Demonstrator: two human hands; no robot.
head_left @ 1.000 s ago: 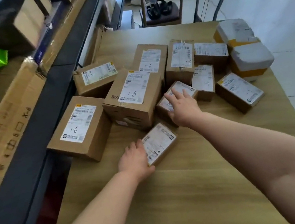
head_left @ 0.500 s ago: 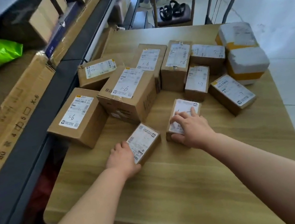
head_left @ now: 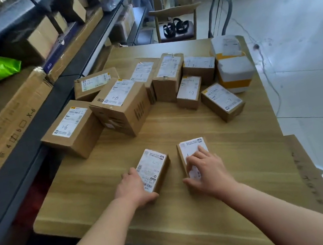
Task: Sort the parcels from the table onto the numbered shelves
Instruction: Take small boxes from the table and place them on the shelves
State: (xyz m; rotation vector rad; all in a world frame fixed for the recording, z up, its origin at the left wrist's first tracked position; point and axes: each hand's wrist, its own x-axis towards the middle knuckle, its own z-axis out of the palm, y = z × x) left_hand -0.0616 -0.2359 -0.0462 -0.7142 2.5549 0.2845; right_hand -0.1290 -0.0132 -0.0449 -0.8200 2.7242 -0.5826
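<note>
Left grip (head_left: 133,188) clasps oblong cardboard parcel (head_left: 153,167) | right grip (head_left: 206,170) presses flat labelled parcel (head_left: 191,146)

One wide camera sits on the person's head. It looks forward and down across the light wooden table (head_left: 184,222). The left hand (head_left: 134,188) and right hand (head_left: 207,171) are closest, low in the middle. Dark metal shelves (head_left: 24,159) run along the left side. The pale grey floor (head_left: 309,74) fills the right.
</note>
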